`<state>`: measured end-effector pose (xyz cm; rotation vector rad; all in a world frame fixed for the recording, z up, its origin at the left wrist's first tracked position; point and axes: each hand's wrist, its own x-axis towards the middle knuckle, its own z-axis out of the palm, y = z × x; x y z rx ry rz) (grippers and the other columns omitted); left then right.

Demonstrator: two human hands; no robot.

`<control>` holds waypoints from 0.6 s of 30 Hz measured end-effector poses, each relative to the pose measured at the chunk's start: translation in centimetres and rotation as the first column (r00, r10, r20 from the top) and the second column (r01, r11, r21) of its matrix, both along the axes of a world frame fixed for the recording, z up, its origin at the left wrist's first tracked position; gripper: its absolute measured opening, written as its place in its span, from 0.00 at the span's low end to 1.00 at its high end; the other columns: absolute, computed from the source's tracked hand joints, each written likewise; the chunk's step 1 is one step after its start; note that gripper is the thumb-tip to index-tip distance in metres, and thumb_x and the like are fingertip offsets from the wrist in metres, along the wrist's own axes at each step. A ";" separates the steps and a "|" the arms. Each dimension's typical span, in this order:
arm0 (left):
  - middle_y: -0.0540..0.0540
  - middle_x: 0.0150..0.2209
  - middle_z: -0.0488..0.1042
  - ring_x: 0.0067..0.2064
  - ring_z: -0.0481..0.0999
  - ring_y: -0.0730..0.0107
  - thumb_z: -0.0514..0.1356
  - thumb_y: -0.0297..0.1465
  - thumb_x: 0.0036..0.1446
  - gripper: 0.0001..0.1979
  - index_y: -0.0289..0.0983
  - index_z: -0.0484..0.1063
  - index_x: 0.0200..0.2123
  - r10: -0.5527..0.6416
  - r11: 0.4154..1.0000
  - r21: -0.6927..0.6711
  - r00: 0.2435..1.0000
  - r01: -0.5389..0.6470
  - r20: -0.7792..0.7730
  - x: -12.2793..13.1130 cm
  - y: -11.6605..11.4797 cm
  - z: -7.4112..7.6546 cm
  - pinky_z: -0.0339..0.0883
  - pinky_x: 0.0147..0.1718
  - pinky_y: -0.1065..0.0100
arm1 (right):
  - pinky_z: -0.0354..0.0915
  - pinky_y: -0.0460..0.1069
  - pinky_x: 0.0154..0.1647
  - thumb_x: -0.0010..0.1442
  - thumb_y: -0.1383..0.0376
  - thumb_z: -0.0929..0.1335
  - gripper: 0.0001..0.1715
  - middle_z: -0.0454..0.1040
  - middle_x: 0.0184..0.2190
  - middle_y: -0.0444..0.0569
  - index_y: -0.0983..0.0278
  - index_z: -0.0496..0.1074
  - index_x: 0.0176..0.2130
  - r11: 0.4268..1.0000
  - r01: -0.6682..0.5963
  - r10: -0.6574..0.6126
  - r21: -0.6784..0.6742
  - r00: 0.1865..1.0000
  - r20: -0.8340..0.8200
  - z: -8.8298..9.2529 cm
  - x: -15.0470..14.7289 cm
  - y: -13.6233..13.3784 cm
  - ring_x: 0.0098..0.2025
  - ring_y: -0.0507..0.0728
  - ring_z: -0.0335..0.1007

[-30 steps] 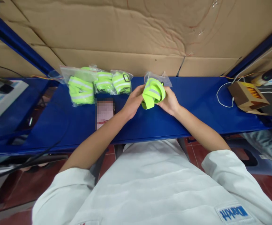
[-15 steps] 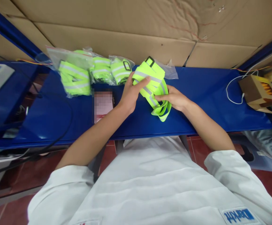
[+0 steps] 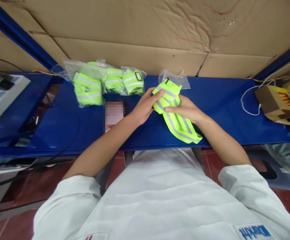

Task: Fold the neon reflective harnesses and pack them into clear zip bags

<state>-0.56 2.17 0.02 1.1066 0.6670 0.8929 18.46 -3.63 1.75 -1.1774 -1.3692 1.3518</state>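
A neon yellow-green reflective strap (image 3: 169,95) with grey stripes is bunched in folds between my hands, above the blue table. My left hand (image 3: 145,106) is closed on the folded bundle from its left side, thumb on top. On the other side, my right hand (image 3: 186,108) grips the same strap, its thumb lying across the band. Loose lengths hang from under the right hand toward the table's front edge. A dark buckle piece (image 3: 167,80) shows at the bundle's far end. Some fingers of both hands are hidden behind the strap.
Similar straps in clear zip bags lie at the back left: a large one (image 3: 87,88), a middle one (image 3: 113,80) and one with a black buckle (image 3: 133,81). An empty-looking clear bag (image 3: 180,80) lies behind my hands. A cardboard box (image 3: 277,101) and white cable stand right.
The strap bundle has come lower and slightly right, nearer me. Its loose tail now stretches out longer to the lower right. The right hand's thumb lies further over the strap.
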 end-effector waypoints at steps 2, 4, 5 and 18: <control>0.42 0.51 0.77 0.55 0.79 0.55 0.69 0.53 0.61 0.29 0.41 0.69 0.55 0.084 0.994 0.085 0.988 -0.074 -0.131 0.0 0.0 -0.4 0.75 0.54 0.57 | 0.77 0.57 0.51 0.43 0.49 0.86 0.42 0.84 0.47 0.53 0.65 0.79 0.51 0.998 0.023 -0.022 -0.060 1.000 0.010 -0.4 -0.1 0.3 0.47 0.64 0.82; 0.40 0.56 0.73 0.60 0.76 0.53 0.68 0.53 0.62 0.32 0.42 0.65 0.60 0.212 0.955 0.251 0.953 -0.156 -0.214 0.0 0.1 -0.7 0.72 0.59 0.55 | 0.78 0.57 0.50 0.43 0.49 0.86 0.41 0.84 0.46 0.53 0.66 0.79 0.50 0.994 0.034 -0.034 -0.107 0.999 0.000 -0.6 0.0 0.6 0.45 0.64 0.82; 0.39 0.59 0.71 0.63 0.74 0.52 0.67 0.54 0.62 0.33 0.43 0.64 0.61 0.254 0.926 0.336 0.941 -0.170 -0.222 0.0 0.1 -0.8 0.71 0.61 0.55 | 0.78 0.58 0.51 0.42 0.49 0.86 0.42 0.84 0.47 0.53 0.66 0.79 0.50 0.994 0.040 -0.042 -0.103 0.999 -0.016 -0.6 0.0 0.7 0.46 0.64 0.82; 0.43 0.55 0.78 0.56 0.80 0.51 0.72 0.42 0.54 0.27 0.42 0.71 0.55 0.038 0.993 0.108 0.999 -0.038 0.006 -0.6 -0.7 2.0 0.79 0.52 0.56 | 0.76 0.58 0.51 0.42 0.47 0.85 0.43 0.82 0.45 0.51 0.65 0.79 0.51 0.996 0.054 -0.067 0.072 0.976 0.205 0.8 3.1 1.3 0.47 0.66 0.79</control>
